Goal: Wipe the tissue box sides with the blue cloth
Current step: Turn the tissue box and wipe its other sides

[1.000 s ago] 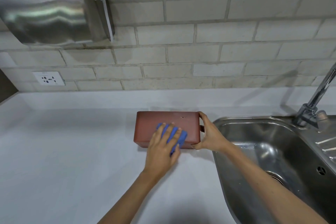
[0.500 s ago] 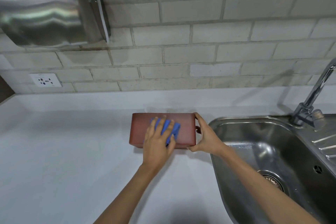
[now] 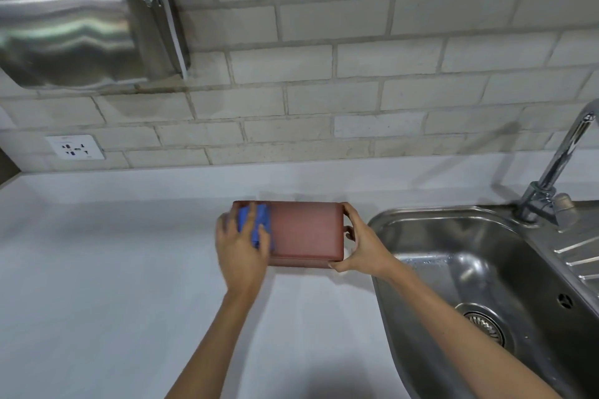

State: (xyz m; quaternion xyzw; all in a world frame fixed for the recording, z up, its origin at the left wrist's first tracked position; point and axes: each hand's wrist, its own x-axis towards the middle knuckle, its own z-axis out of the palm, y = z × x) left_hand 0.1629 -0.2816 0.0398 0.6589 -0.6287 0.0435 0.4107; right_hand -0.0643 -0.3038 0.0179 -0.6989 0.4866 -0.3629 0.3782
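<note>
The left hand [image 3: 241,249] pressed the blue cloth [image 3: 254,223] flat, fingers spread, against the left end of the reddish-brown tissue box [image 3: 306,232]; the right hand [image 3: 359,248] pinched the box's right end between thumb and fingers. The box lay on the white countertop [image 3: 97,269], its right end just beside the steel sink [image 3: 421,220] rim. Bare counter stretched left and near. No writing on the box was legible. A wall socket [image 3: 75,147] sat far left.
</note>
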